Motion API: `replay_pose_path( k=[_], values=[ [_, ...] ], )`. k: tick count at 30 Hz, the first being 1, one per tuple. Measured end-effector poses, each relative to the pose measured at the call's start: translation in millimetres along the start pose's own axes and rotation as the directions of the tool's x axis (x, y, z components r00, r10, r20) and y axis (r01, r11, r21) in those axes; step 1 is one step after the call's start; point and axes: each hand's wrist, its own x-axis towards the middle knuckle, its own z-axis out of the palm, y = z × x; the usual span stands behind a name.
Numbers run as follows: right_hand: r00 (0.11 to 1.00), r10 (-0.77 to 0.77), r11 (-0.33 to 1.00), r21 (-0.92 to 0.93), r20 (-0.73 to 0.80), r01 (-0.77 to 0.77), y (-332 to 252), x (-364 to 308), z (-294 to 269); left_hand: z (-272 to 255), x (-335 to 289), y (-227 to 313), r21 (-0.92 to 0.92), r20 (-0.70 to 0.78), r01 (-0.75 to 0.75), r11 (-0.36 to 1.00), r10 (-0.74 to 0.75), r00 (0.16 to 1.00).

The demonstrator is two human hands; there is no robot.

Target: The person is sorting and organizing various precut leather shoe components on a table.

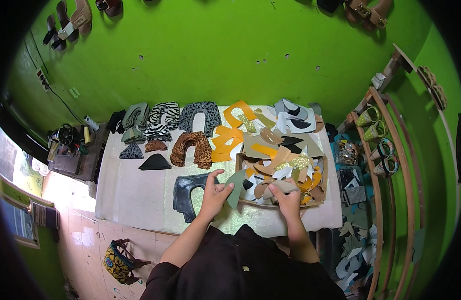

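My left hand (213, 196) pinches a grey-green cut piece of sheet material (236, 188), pointed at its lower end, between thumb and fingers. My right hand (290, 201) grips a beige, leaf-shaped cut piece (284, 187) over the near part of a cardboard box (318, 203). Mixed scraps (310, 177) in tan, orange, white, black and glittery gold heap up in that box. Just left of my left hand, a dark glossy U-shaped piece (182, 196) lies on the table, its right side partly behind the hand.
On the pale table (125, 200) lie stacks of U-shaped pieces: leopard-print (178, 150), zebra-print (154, 125) and orange (233, 115). A sewing machine (66, 135) stands at the left. A wooden rack with sandals (375, 131) rises at the right. A patterned stool (115, 262) stands on the floor.
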Motion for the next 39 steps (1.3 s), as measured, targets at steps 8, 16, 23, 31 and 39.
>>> replay_pose_path(
  k=[8,16,23,31,39],
  values=[
    [0.891,-0.445,0.771,-0.469,0.087,0.431,-44.0,-10.9,32.4,10.4,-10.9,20.3,0.158,0.089,0.120,0.980,-0.135,0.987],
    [0.804,-0.440,0.490,-0.643,0.400,0.589,-31.1,-32.1,61.8,4.3,-8.6,6.3,-0.009,0.061,0.099,0.995,-0.099,0.993],
    [0.800,-0.500,0.414,-0.719,0.333,0.558,-22.3,-32.3,64.5,1.9,-9.5,13.4,-0.055,0.094,0.176,0.983,-0.171,0.981],
    [0.827,-0.438,0.448,-0.712,0.352,0.540,-24.1,-41.1,74.7,0.6,-14.3,18.9,-0.024,0.011,0.304,0.952,-0.304,0.953],
    [0.860,-0.300,0.638,-0.583,0.414,0.503,-39.5,-47.9,80.5,3.4,-14.1,16.4,0.044,0.210,0.146,0.988,-0.153,0.966]
  ],
)
